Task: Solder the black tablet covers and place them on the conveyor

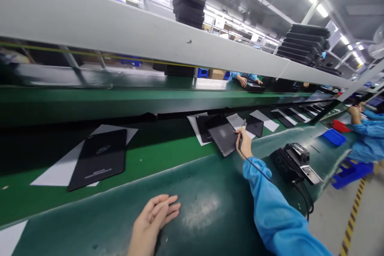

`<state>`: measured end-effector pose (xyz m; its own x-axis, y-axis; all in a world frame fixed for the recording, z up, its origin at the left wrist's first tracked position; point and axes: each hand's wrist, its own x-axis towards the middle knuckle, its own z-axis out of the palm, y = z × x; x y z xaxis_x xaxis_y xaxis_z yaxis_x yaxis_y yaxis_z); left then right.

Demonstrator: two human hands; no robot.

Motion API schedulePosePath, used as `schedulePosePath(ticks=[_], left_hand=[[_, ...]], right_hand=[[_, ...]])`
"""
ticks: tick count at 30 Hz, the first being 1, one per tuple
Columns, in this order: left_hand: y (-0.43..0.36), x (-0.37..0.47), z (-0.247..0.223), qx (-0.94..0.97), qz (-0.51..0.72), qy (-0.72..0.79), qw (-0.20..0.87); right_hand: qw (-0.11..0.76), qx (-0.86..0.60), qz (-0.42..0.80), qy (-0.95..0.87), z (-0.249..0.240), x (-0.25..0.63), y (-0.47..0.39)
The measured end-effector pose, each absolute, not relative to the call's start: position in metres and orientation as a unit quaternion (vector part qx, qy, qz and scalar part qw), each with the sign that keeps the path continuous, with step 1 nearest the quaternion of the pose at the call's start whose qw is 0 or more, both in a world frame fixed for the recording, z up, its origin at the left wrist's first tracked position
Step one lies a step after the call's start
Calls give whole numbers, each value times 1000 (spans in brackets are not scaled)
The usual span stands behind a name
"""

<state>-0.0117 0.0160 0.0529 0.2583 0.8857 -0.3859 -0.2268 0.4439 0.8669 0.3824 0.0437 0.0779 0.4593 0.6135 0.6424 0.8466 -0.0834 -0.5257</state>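
Right hand [244,144] grips corded tool [243,127] beside tablet [223,134]
Keep the cord [258,169] off the tablet; left hand [156,216] empty, fingers slightly apart.

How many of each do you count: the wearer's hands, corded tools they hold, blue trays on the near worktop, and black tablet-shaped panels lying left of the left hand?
Hands: 2 (left hand, right hand)
Corded tool, in the right hand: 1
Blue tray: 1
Black tablet-shaped panel: 1
Total: 5
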Motion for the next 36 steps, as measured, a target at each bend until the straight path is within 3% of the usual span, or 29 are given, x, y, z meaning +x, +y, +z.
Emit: schedulePosePath(ticks=[8, 16, 22, 29, 36], left_hand=[[17, -9, 57, 359, 390, 466, 709], [12, -9, 58, 362, 404, 462, 701], [10, -9, 44, 358, 405, 435, 721], [11, -8, 40, 354, 402, 413, 737], [11, -7, 29, 351, 408, 403, 740]], right_hand=[[383, -781, -141, -472, 98, 456, 65], [287, -766, -60, -572, 47, 369, 112], [254, -787, -41, -561, 35, 326, 133], [274, -756, -1, -595, 36, 314, 119], [388, -711, -47, -585, 73, 334, 107]])
